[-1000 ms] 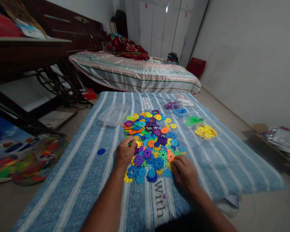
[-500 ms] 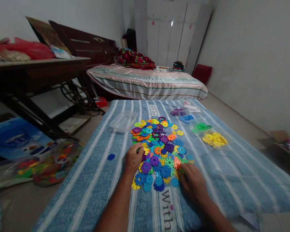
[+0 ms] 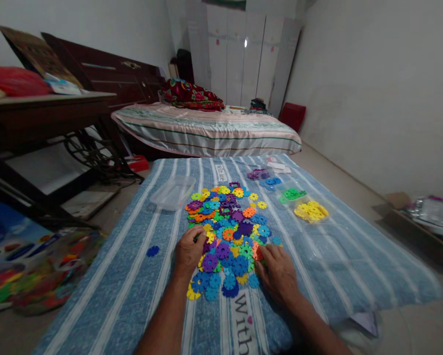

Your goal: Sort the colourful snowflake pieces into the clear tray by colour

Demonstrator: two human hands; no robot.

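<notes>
A pile of plastic snowflake discs (image 3: 221,254) in many colours lies on the striped cloth, between my two hands. My left hand (image 3: 189,250) is closed at the pile's left edge, with a bit of a green snowflake disc (image 3: 196,237) showing between thumb and fingers. On the right edge, my right hand (image 3: 278,271) rests low with its fingers stretched out, their tips touching an orange snowflake disc (image 3: 257,250). Its thumb is mostly hidden. A single dark blue disc (image 3: 153,251) lies apart, left of my left hand.
Clear boxes of yellow discs (image 3: 311,211), green discs (image 3: 292,195), blue discs (image 3: 271,183) and purple discs (image 3: 258,173) line the right side. A clear container (image 3: 173,193) stands at the back left. A transparent lid (image 3: 326,246) lies nearer on the right.
The view has swung a little to the right, so everything sits further left in the picture. Both hands keep about the same places at the pile.
</notes>
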